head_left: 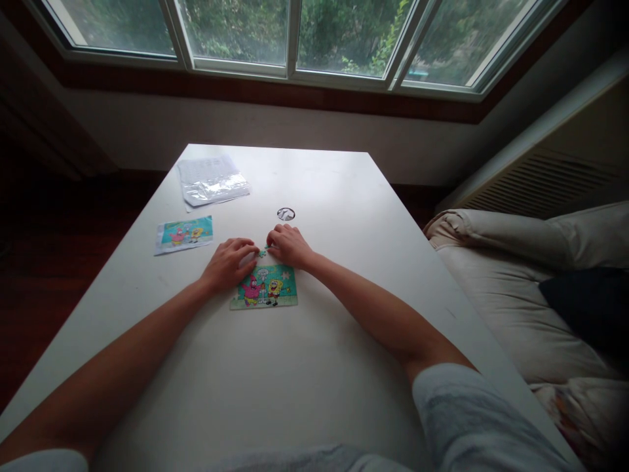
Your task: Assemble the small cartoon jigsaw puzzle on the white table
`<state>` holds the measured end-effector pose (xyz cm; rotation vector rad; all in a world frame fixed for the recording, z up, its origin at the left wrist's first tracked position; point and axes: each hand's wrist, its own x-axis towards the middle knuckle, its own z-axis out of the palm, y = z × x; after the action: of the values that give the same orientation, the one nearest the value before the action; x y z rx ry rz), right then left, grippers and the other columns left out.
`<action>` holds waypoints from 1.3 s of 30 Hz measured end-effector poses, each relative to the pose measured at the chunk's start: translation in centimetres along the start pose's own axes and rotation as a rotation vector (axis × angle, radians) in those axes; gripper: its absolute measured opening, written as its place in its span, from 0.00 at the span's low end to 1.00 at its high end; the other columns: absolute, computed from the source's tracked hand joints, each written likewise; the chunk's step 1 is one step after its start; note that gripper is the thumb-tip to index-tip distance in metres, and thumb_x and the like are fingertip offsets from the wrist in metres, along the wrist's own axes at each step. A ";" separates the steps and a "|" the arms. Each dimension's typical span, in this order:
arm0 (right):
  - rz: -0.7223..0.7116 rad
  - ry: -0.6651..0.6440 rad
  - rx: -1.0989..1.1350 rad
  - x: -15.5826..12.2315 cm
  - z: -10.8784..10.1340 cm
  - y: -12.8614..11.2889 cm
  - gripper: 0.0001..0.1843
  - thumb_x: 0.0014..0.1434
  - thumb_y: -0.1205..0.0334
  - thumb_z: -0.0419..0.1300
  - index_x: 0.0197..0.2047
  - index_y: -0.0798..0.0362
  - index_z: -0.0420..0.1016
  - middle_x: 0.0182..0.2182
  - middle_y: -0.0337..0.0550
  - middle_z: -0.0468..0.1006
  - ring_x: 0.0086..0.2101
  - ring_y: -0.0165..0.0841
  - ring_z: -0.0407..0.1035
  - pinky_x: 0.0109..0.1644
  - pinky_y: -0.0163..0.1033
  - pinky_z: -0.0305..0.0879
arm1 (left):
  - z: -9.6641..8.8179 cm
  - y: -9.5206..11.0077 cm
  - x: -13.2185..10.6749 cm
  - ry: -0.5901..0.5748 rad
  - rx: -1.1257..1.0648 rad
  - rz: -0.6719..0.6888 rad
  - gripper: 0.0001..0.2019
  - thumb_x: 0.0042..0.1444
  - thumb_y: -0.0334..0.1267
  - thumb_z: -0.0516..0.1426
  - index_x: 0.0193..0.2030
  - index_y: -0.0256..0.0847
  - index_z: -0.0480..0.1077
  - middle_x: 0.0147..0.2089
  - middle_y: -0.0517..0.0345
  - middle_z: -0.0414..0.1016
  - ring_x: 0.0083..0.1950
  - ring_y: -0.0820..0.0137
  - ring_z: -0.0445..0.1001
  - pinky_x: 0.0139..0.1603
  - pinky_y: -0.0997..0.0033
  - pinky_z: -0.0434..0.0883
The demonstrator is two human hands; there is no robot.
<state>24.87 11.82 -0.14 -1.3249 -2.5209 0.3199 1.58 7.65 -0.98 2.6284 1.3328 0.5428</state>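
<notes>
- Our SpongeBob jigsaw puzzle (270, 288) lies on the tabletop (275, 387), just below both hands;
- our left hand (228, 265) and right hand (287, 246) curl narrowly beside small jigsaw pieces (262, 253); we cannot tell whether either grips one;
- we judge piece-sorting in hand; next calls for matching shapes against the puzzle's edge.

Greenery (236, 29) is showing through the window (293, 39), a pale sofa (496, 295) is standing at right, and papers (202, 172) are lying with shiny plastic (216, 190).
</notes>
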 end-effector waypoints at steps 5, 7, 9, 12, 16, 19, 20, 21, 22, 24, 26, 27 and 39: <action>0.007 0.022 0.029 -0.1 0.1 0.4 0.14 0.65 0.62 0.60 0.54 0.49 0.75 0.48 0.48 0.74 0.48 0.40 0.64 0.51 0.44 0.56 | 0.1 -0.1 0.0 -0.004 0.007 0.007 0.17 0.65 0.45 0.53 0.57 0.48 0.73 0.62 0.51 0.71 0.62 0.55 0.67 0.62 0.49 0.65; -0.001 0.036 0.035 -0.1 0.2 0.5 0.13 0.66 0.65 0.58 0.52 0.49 0.77 0.47 0.47 0.75 0.47 0.39 0.65 0.51 0.43 0.57 | 0.1 -0.2 0.0 -0.002 0.005 0.004 0.17 0.65 0.45 0.54 0.57 0.48 0.73 0.62 0.51 0.71 0.62 0.55 0.67 0.63 0.49 0.65; -0.004 0.053 0.042 -0.2 0.3 0.4 0.12 0.66 0.64 0.58 0.50 0.50 0.78 0.45 0.47 0.75 0.46 0.39 0.65 0.51 0.42 0.57 | 0.1 -0.2 -0.1 0.000 0.003 -0.001 0.16 0.65 0.45 0.54 0.57 0.49 0.74 0.62 0.52 0.71 0.62 0.55 0.67 0.63 0.49 0.65; 0.000 0.068 0.037 -0.3 0.3 0.1 0.12 0.65 0.58 0.61 0.50 0.51 0.79 0.45 0.48 0.75 0.47 0.40 0.65 0.51 0.42 0.58 | 0.1 -0.2 0.0 -0.005 -0.004 -0.006 0.17 0.64 0.45 0.54 0.57 0.50 0.74 0.61 0.52 0.71 0.62 0.55 0.67 0.63 0.48 0.65; 0.010 0.069 0.015 -0.3 0.2 -0.3 0.10 0.66 0.61 0.60 0.49 0.50 0.80 0.45 0.48 0.74 0.47 0.40 0.64 0.51 0.43 0.59 | -0.1 0.0 0.0 -0.004 -0.019 -0.010 0.17 0.64 0.45 0.54 0.57 0.50 0.74 0.61 0.52 0.71 0.62 0.55 0.67 0.63 0.48 0.65; 0.014 0.059 0.039 -0.3 0.2 -0.2 0.12 0.66 0.66 0.58 0.49 0.47 0.80 0.44 0.47 0.74 0.47 0.39 0.64 0.51 0.42 0.59 | -0.1 0.0 0.0 0.001 -0.027 -0.012 0.16 0.64 0.45 0.54 0.56 0.50 0.74 0.61 0.52 0.72 0.62 0.55 0.67 0.63 0.49 0.65; 0.016 0.064 0.048 -0.3 0.3 -0.2 0.13 0.66 0.66 0.58 0.51 0.47 0.80 0.44 0.46 0.74 0.47 0.39 0.64 0.52 0.42 0.59 | -0.1 0.0 0.0 0.003 -0.026 -0.011 0.16 0.64 0.45 0.54 0.56 0.50 0.74 0.61 0.52 0.72 0.62 0.55 0.67 0.63 0.49 0.65; 0.017 0.074 0.051 -0.4 0.3 -0.1 0.13 0.66 0.66 0.58 0.52 0.48 0.79 0.44 0.46 0.74 0.47 0.39 0.64 0.52 0.42 0.59 | -0.1 0.0 0.0 0.002 -0.023 -0.009 0.16 0.64 0.45 0.54 0.56 0.50 0.74 0.61 0.52 0.72 0.61 0.55 0.67 0.63 0.49 0.65; 0.019 0.087 0.049 -0.5 0.4 -0.1 0.13 0.66 0.64 0.59 0.52 0.49 0.79 0.44 0.47 0.74 0.47 0.39 0.64 0.52 0.42 0.60 | 0.0 -0.1 -0.1 0.002 -0.019 -0.007 0.16 0.64 0.45 0.54 0.56 0.50 0.74 0.61 0.52 0.72 0.61 0.55 0.67 0.63 0.49 0.65; 0.023 0.104 0.031 -0.6 0.5 -0.2 0.13 0.66 0.61 0.60 0.52 0.51 0.78 0.44 0.48 0.73 0.47 0.40 0.63 0.52 0.43 0.60 | 0.1 -0.2 -0.1 0.003 -0.011 -0.004 0.16 0.64 0.45 0.54 0.57 0.50 0.74 0.61 0.52 0.72 0.61 0.55 0.67 0.63 0.49 0.65; 0.033 0.100 0.016 -0.8 0.6 -0.4 0.11 0.66 0.61 0.60 0.50 0.52 0.79 0.44 0.49 0.73 0.48 0.40 0.63 0.51 0.43 0.60 | 0.1 -0.2 -0.1 0.004 -0.011 -0.004 0.17 0.64 0.45 0.54 0.57 0.49 0.74 0.61 0.52 0.72 0.62 0.55 0.67 0.63 0.49 0.65; 0.040 0.093 0.014 -0.8 0.6 -0.4 0.10 0.66 0.62 0.59 0.49 0.52 0.79 0.44 0.49 0.73 0.48 0.40 0.63 0.51 0.43 0.60 | 0.1 -0.2 -0.1 0.006 -0.014 -0.006 0.17 0.65 0.45 0.54 0.57 0.49 0.74 0.61 0.52 0.72 0.62 0.55 0.67 0.63 0.50 0.65; 0.049 -0.031 -0.023 -0.4 -0.5 -0.3 0.08 0.63 0.61 0.60 0.46 0.52 0.75 0.48 0.51 0.73 0.49 0.43 0.63 0.51 0.46 0.57 | -0.1 0.0 -0.1 -0.002 -0.003 0.007 0.17 0.65 0.44 0.54 0.57 0.49 0.74 0.61 0.52 0.71 0.61 0.55 0.67 0.63 0.50 0.65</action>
<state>25.03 11.34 0.34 -1.4026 -2.5279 0.3247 1.48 7.61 -0.96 2.6310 1.3223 0.5432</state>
